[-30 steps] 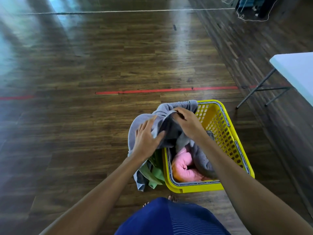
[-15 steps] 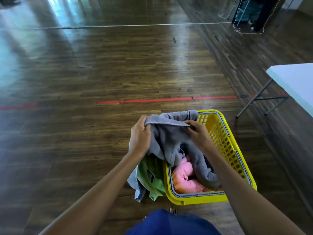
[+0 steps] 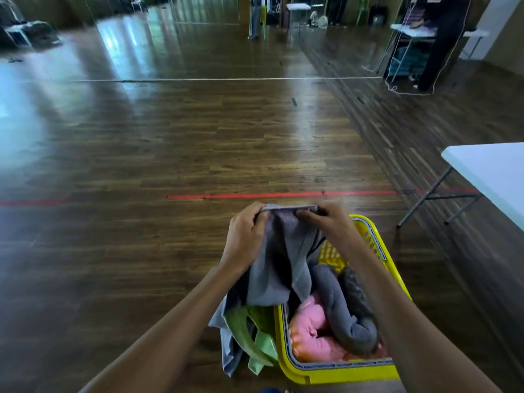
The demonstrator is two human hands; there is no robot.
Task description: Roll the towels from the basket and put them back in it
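The soft grey terry towel (image 3: 280, 265) hangs over the left side of the yellow perforated plastic basket (image 3: 340, 375), which stands on the wooden floor (image 3: 170, 154); the left hand (image 3: 246, 236) and the right hand (image 3: 326, 222) each pinch its top hem, close together, fingers curled round the cloth. It looks light and limp, likely to sag wherever unsupported; sliding the hands apart to the hem's two corners should let it hang flat for rolling; a pink towel (image 3: 309, 333) and a dark grey towel (image 3: 340, 307) lie inside the basket.
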